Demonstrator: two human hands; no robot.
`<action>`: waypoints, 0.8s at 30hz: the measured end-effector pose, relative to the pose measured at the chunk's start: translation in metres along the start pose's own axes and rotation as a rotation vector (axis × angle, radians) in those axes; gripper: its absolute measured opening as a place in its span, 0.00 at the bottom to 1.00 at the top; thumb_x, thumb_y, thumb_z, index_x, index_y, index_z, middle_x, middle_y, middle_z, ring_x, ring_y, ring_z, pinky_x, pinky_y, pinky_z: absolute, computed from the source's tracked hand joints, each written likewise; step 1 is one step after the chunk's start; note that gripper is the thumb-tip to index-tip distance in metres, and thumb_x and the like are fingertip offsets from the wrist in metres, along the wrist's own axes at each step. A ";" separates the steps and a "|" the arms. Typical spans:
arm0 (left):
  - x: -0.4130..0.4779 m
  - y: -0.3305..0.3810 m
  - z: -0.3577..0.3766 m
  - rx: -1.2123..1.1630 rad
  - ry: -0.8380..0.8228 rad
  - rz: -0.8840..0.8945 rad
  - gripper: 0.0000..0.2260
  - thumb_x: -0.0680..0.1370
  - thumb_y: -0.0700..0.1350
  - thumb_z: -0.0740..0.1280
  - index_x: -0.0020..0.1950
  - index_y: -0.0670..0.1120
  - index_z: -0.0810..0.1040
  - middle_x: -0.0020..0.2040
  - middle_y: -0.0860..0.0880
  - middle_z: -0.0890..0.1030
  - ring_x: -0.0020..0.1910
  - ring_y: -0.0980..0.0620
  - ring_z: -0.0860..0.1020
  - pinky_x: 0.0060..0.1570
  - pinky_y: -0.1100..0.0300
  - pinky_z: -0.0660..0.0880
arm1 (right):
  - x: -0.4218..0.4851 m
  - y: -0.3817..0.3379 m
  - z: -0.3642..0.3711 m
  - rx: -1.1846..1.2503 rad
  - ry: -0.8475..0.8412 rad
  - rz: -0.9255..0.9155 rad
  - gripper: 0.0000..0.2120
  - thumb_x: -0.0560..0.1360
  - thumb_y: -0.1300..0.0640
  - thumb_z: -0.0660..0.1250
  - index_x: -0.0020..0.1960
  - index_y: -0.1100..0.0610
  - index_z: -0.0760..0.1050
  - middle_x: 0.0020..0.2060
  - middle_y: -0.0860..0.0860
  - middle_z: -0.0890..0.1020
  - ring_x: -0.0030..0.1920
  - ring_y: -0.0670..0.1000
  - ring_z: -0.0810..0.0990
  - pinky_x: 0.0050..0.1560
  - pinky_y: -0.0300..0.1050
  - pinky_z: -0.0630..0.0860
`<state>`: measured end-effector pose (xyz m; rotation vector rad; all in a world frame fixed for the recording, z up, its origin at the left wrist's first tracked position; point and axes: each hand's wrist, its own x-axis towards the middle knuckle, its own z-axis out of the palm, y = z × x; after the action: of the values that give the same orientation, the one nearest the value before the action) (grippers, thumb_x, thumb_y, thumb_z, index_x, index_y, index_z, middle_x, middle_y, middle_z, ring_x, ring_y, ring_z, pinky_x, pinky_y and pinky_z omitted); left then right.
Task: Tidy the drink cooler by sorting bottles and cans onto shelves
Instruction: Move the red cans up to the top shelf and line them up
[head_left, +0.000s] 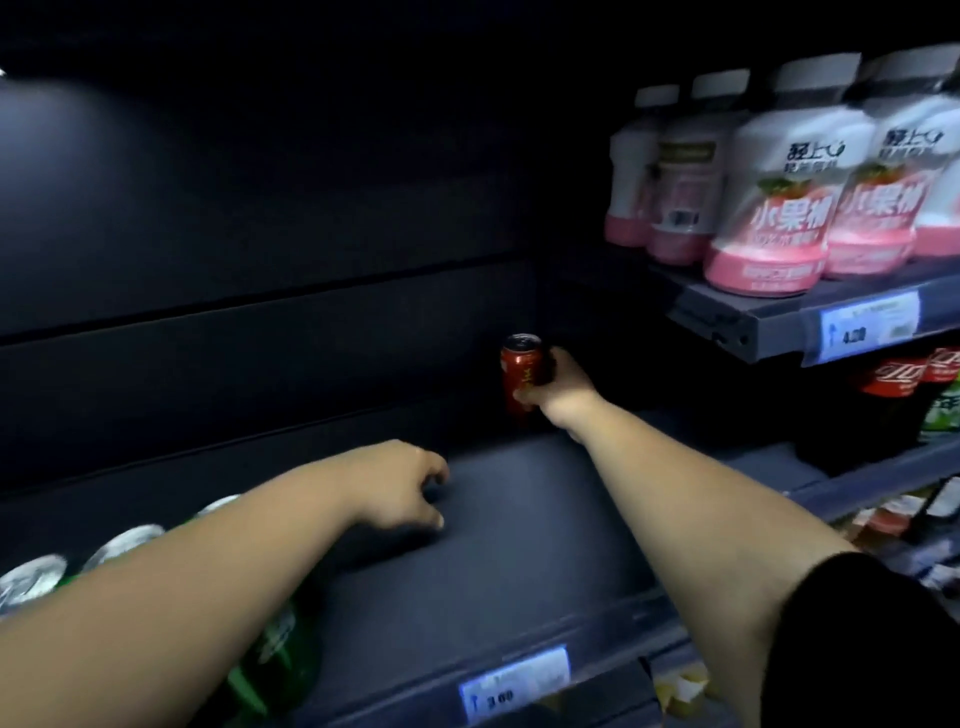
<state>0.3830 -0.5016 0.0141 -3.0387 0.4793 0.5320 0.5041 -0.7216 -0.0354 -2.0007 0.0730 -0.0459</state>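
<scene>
- The right hand (558, 387) has its fingers wrapped around an upright red can (521, 375) at the back of the dark shelf (519, 561), toward 12 o'clock.
- The left hand (402, 486) hovers empty, fingers loosely curled, over the shelf.
- Best to set the can flat at the back corner, then release.
- Green cans (270, 660) sit at 8 o'clock.

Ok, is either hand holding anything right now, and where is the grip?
The right hand grips the red can around its side, mid to lower body, upright at the back of the shelf. The left hand holds nothing.
</scene>
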 end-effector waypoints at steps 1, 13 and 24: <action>0.004 0.001 0.001 0.009 -0.053 0.023 0.28 0.70 0.59 0.72 0.68 0.54 0.73 0.64 0.50 0.78 0.60 0.49 0.77 0.60 0.54 0.74 | 0.006 0.000 0.003 0.001 0.001 -0.005 0.35 0.67 0.59 0.79 0.70 0.54 0.69 0.60 0.53 0.80 0.59 0.55 0.79 0.63 0.51 0.75; 0.005 0.023 0.021 0.164 -0.379 0.044 0.43 0.72 0.58 0.73 0.80 0.51 0.53 0.80 0.46 0.58 0.76 0.45 0.62 0.73 0.55 0.61 | 0.004 0.003 0.012 0.058 0.044 -0.101 0.32 0.65 0.58 0.81 0.63 0.52 0.69 0.55 0.50 0.79 0.56 0.54 0.79 0.57 0.49 0.75; -0.056 0.054 0.001 -0.045 0.217 0.038 0.30 0.71 0.59 0.72 0.71 0.51 0.72 0.66 0.46 0.77 0.62 0.47 0.76 0.61 0.57 0.72 | -0.117 -0.040 -0.050 0.071 -0.023 -0.417 0.41 0.53 0.37 0.80 0.62 0.44 0.69 0.57 0.48 0.81 0.55 0.48 0.82 0.60 0.53 0.79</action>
<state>0.3165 -0.5366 0.0332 -3.1519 0.5400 0.2165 0.3849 -0.7415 0.0218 -1.9153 -0.3564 -0.2883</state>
